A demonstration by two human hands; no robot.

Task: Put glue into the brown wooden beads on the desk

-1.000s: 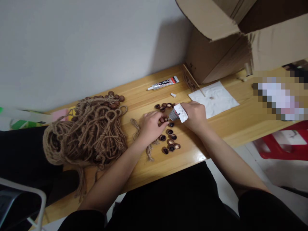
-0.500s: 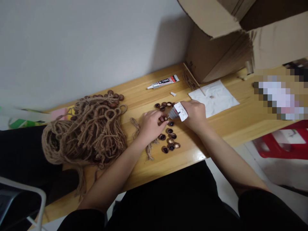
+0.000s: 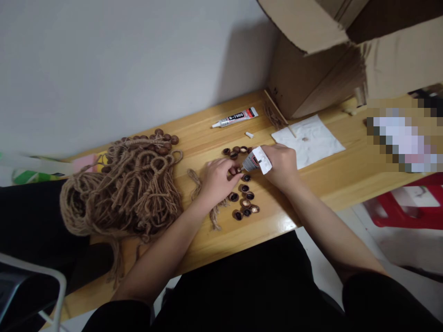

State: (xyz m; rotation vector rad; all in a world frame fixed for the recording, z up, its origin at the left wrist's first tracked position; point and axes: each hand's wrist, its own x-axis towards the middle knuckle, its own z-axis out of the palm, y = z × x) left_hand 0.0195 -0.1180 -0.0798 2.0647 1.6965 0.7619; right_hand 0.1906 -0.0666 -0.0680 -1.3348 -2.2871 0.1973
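Note:
My left hand [image 3: 218, 180] is closed, thumb and fingertips pinching a small brown nut shell piece [image 3: 238, 169]. From the right, my right hand [image 3: 281, 165] grips a glue tube [image 3: 254, 160], its flat white end up and its nozzle angled down to the shell piece. Whether the nozzle touches the shell I cannot tell. Several open half shells [image 3: 245, 188] lie on the wooden table in front of the hands, some dark inside and some pale. More shells [image 3: 236, 150] sit just behind my fingers. A short piece of jute rope [image 3: 215, 216] lies partly under my left wrist.
A heap of knotted jute rope [image 3: 138, 189] with round brown nuts [image 3: 166, 138] covers the table's left side. Behind the hands lie a B-7000 glue tube [image 3: 235, 118] and a white cap [image 3: 249, 135]. A white tissue [image 3: 316, 140] and cardboard box [image 3: 311, 78] are at right.
Almost nothing differs. The glue tube in my right hand has turned very slightly, while my left hand keeps its pinch in the same spot.

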